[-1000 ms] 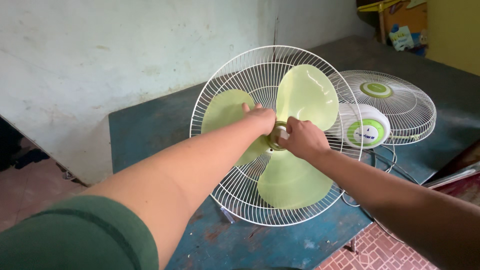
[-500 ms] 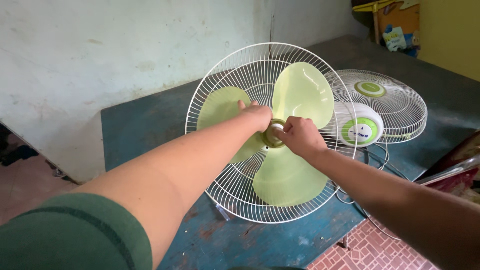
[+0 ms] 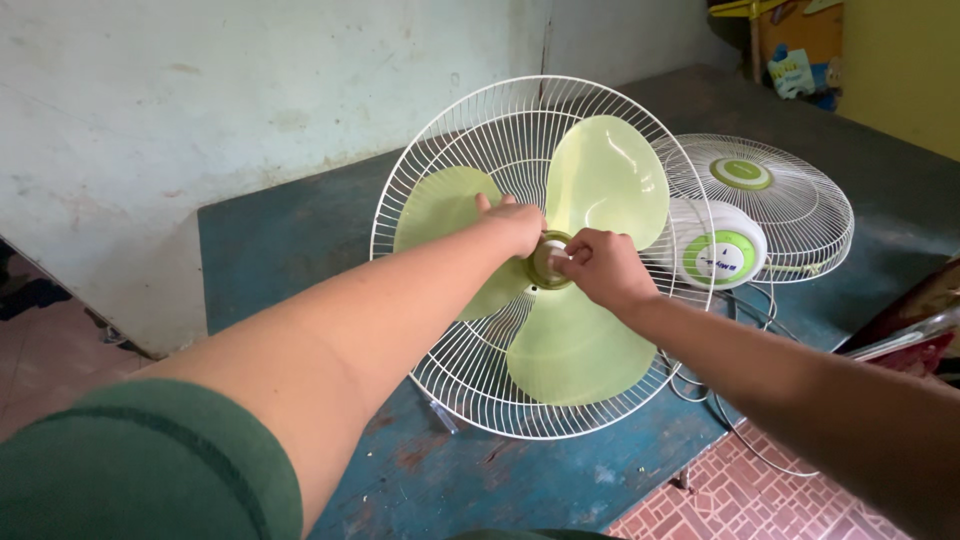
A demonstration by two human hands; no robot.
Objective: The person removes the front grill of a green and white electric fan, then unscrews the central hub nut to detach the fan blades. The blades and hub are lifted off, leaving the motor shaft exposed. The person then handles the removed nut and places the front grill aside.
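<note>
A pale green three-bladed fan blade (image 3: 605, 180) sits inside a white wire rear grille (image 3: 455, 135), standing tilted on a blue table (image 3: 280, 240). My left hand (image 3: 512, 225) rests on the left blade next to the hub, fingers spread against the plastic. My right hand (image 3: 602, 268) is pinched on the small white cap at the green hub (image 3: 548, 262) in the blade's middle. The hub is partly covered by both hands.
The white front grille (image 3: 790, 205) with a green centre disc lies flat to the right. A white and green fan base (image 3: 725, 255) sits beside it, with a cord trailing off the table edge. A pale wall stands behind; tiled floor shows below right.
Both hands stay at the hub; the right hand's fingers have shifted slightly on the cap. The view has drifted a little, nothing else has moved.
</note>
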